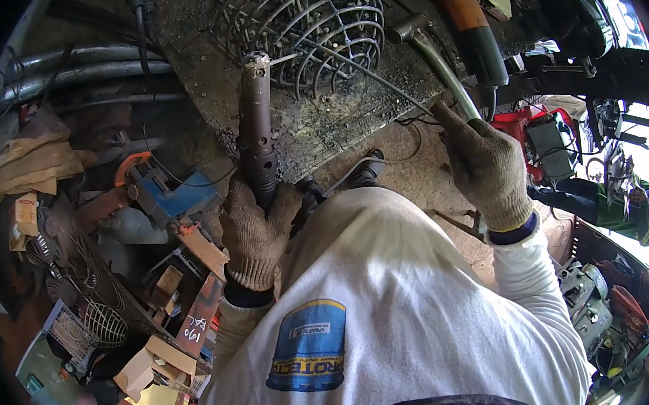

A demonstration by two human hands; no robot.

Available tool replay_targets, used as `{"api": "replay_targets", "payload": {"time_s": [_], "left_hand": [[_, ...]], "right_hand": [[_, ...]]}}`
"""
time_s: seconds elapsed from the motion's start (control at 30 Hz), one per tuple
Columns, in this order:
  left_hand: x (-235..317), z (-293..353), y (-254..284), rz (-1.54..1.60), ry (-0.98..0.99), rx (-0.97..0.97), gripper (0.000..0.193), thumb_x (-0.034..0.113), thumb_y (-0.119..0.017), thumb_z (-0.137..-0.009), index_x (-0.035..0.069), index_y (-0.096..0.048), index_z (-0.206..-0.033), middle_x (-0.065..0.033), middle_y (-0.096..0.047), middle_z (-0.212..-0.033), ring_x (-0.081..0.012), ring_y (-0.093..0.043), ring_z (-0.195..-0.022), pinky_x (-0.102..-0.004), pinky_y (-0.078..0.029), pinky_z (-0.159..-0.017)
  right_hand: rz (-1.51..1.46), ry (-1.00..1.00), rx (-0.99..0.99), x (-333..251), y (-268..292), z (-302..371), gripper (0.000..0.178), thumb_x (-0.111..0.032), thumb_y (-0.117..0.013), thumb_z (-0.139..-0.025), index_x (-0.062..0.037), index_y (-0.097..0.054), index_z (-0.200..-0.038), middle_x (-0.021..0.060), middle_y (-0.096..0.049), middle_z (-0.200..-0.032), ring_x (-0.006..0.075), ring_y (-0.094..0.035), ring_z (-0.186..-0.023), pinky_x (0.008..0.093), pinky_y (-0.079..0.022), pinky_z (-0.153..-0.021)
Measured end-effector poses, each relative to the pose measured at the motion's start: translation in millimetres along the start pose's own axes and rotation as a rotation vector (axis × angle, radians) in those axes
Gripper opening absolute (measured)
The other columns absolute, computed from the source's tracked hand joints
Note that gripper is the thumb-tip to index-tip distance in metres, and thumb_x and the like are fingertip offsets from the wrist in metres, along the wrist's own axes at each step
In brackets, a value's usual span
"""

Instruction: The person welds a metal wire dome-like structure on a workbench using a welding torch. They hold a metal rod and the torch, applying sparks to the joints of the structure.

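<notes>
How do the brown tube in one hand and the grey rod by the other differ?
The tube is thick; the rod is thin. The tube shows dark holes; the rod shows none. The tube is in the left hand; the rod meets the right hand. Both are long.

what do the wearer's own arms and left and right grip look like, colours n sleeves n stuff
The left grip and right grip are each covered by a grey-brown knitted glove; a thin yellow edge shows at the right wrist. Dark blue cuffs show past the gloves, then long off-white sleeves.
</notes>
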State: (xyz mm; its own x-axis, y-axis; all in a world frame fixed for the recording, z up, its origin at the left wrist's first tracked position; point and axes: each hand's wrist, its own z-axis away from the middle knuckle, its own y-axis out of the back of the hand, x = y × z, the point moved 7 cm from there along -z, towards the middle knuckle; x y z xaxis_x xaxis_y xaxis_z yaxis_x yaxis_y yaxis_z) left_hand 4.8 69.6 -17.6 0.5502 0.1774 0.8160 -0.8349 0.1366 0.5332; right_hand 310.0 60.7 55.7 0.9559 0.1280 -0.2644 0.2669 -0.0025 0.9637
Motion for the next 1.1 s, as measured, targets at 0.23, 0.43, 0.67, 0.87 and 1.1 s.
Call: {"api": "replay_targets", "payload": {"time_s": [0.23, 0.43, 0.67, 0.87, 1.1], "left_hand": [[3.7, 0.1, 6.1, -0.243, -0.094, 0.067, 0.051, 0.025, -0.078, -0.085, -0.001, -0.062, -0.126, -0.0206, -0.072, -0.103, -0.0368, -0.073, -0.092, -0.0467, -0.057, -0.084], [-3.6, 2.0, 4.6, -0.362, -0.045, 0.058, 0.052, 0.029, -0.077, -0.085, -0.003, -0.063, -0.122, -0.0262, -0.07, -0.109, -0.0423, -0.069, -0.099, -0.0517, -0.054, -0.089], [12.0, 7.2, 6.4, -0.414, -0.234, 0.172, 0.048, 0.027, -0.078, -0.085, -0.002, -0.064, -0.12, -0.0246, -0.068, -0.109, -0.043, -0.066, -0.1, -0.0513, -0.051, -0.094], [18.8, 7.7, 6.0, -0.413, -0.173, 0.148, 0.041, 0.026, -0.077, -0.086, 0.0, -0.067, -0.116, -0.0217, -0.07, -0.103, -0.0416, -0.068, -0.096, -0.0488, -0.054, -0.088], [1.6, 7.6, -1.2, 0.009, -0.236, 0.091, 0.033, 0.01, -0.073, -0.089, -0.001, -0.065, -0.119, -0.0158, -0.071, -0.099, -0.0295, -0.07, -0.088, -0.04, -0.055, -0.081]], "right_hand": [[-0.043, 0.027, 0.03, -1.8, 2.7, 0.4, 0.045, -0.007, -0.072, -0.09, -0.0151, -0.068, -0.134, 0.0112, -0.061, -0.075, 0.0255, -0.063, -0.058, 0.0367, -0.051, -0.054], [-0.006, 0.031, 0.004, -2.7, 1.5, -0.6, 0.042, -0.003, -0.073, -0.09, -0.011, -0.07, -0.13, 0.0205, -0.073, -0.094, 0.0303, -0.073, -0.072, 0.0355, -0.056, -0.06], [-0.12, 0.007, 0.031, -1.6, 3.0, 0.4, 0.042, -0.001, -0.074, -0.089, -0.0128, -0.071, -0.129, 0.0193, -0.072, -0.089, 0.0319, -0.074, -0.074, 0.0349, -0.058, -0.063], [-0.081, -0.016, 0.0, -0.1, 1.0, 0.7, 0.04, -0.001, -0.071, -0.09, -0.0141, -0.071, -0.129, 0.0172, -0.071, -0.089, 0.0268, -0.074, -0.072, 0.0329, -0.056, -0.062], [-0.077, 0.062, 0.079, 0.5, 5.3, 1.4, 0.039, -0.005, -0.072, -0.089, -0.0136, -0.071, -0.127, 0.0157, -0.07, -0.086, 0.03, -0.07, -0.066, 0.0368, -0.056, -0.059]]}}
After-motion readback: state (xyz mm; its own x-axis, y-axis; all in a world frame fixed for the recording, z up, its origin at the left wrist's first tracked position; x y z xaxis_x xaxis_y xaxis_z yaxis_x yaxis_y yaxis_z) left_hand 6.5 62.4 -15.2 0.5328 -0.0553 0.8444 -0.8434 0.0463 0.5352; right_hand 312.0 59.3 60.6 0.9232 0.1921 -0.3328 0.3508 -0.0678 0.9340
